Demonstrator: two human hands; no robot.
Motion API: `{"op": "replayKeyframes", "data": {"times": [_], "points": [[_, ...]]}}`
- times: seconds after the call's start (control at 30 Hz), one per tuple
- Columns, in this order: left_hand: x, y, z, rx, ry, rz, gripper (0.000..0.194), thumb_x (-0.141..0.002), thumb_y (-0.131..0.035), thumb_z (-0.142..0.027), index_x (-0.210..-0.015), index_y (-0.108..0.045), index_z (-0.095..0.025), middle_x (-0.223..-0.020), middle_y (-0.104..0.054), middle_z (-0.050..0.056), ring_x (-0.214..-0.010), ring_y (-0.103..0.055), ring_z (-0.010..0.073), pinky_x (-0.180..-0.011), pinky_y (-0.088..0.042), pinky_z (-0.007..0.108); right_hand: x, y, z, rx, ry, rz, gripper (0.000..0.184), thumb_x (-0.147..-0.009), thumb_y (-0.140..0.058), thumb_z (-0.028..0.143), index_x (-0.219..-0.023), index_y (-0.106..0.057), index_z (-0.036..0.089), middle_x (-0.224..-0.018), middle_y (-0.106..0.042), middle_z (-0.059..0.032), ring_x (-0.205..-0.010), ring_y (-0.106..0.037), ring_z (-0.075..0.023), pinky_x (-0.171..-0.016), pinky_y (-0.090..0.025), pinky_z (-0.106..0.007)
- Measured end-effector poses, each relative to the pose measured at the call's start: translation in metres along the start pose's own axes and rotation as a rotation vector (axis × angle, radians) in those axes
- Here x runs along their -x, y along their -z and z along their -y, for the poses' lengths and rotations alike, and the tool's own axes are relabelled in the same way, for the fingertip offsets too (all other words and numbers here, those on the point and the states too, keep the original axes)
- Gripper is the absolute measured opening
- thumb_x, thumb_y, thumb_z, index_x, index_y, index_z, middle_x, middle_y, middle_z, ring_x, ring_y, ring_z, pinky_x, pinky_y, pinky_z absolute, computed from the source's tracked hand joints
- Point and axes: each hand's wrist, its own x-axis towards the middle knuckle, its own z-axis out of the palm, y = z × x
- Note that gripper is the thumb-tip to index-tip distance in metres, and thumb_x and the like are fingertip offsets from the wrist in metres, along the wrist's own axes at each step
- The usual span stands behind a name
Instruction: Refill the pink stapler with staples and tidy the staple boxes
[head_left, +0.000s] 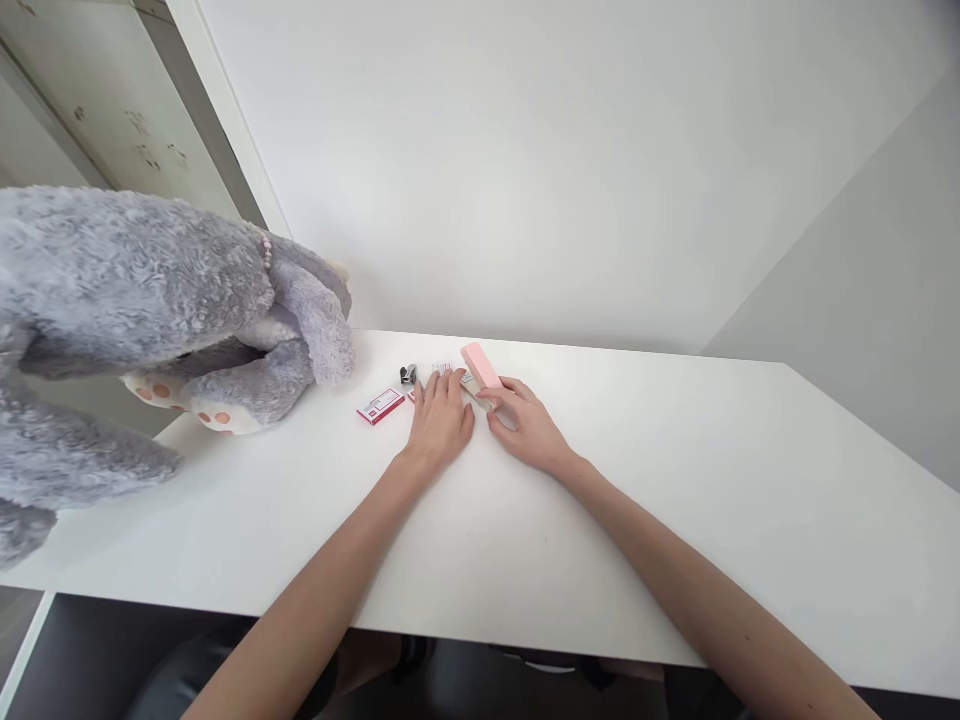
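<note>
A pink stapler point(480, 369) lies opened up near the far edge of the white table point(675, 480). My right hand point(526, 423) rests beside it, fingers curled, with fingertips touching its lower part. My left hand point(440, 417) lies palm down just left of the stapler, fingers stretched toward a small strip of staples point(441, 369). Whether those fingers pinch anything is hidden. A red and white staple box point(380, 405) sits left of my left hand. A small dark metal piece point(408, 374) lies behind it.
A large grey plush toy point(150, 300) with pink paw pads sits on the table's left end, its legs reaching toward the staple box. White walls close in behind the table and on the right. The table's near edge runs below my forearms.
</note>
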Motion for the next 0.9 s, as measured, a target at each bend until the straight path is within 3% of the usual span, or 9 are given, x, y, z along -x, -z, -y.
{"op": "replayKeyframes", "data": {"times": [0.17, 0.47, 0.7, 0.9], "points": [[-0.002, -0.007, 0.007, -0.071, 0.083, -0.02, 0.063, -0.101, -0.046, -0.035, -0.157, -0.036, -0.008, -0.167, -0.04, 0.024, -0.159, -0.03, 0.045, -0.13, -0.019, 0.067, 0.0, 0.001, 0.003, 0.041, 0.007, -0.01, 0.038, -0.094, -0.056, 0.021, -0.126, -0.071, 0.035, -0.136, -0.06, -0.0074, -0.128, -0.061, -0.0272, -0.107, -0.054, -0.048], [-0.002, -0.007, 0.006, -0.021, 0.015, -0.007, 0.053, -0.101, -0.04, -0.026, -0.152, -0.042, -0.013, -0.16, -0.05, 0.02, -0.15, -0.043, 0.0351, -0.129, -0.025, 0.06, 0.001, 0.001, 0.008, 0.189, 0.017, 0.009, 0.05, -0.089, -0.062, 0.021, -0.137, -0.061, 0.034, -0.123, -0.057, -0.0091, -0.112, -0.065, -0.028, -0.089, -0.059, -0.043], [-0.001, 0.001, 0.001, 0.056, -0.083, 0.044, 0.048, -0.096, -0.042, -0.018, -0.143, -0.048, -0.015, -0.145, -0.061, 0.016, -0.136, -0.054, 0.0319, -0.12, -0.039, 0.052, 0.0, 0.0, 0.006, 0.174, -0.058, -0.061, 0.034, -0.095, -0.062, 0.034, -0.129, -0.062, 0.032, -0.114, -0.059, -0.0068, -0.094, -0.066, -0.0245, -0.083, -0.058, -0.041], [-0.002, 0.006, 0.001, 0.126, -0.096, 0.061, 0.045, -0.098, -0.044, -0.021, -0.143, -0.05, -0.018, -0.145, -0.061, 0.013, -0.136, -0.054, 0.0324, -0.117, -0.043, 0.052, 0.0, 0.001, 0.003, 0.191, -0.076, -0.085, 0.033, -0.096, -0.063, 0.037, -0.128, -0.061, 0.031, -0.114, -0.059, -0.0073, -0.092, -0.065, -0.0247, -0.079, -0.057, -0.04]]}}
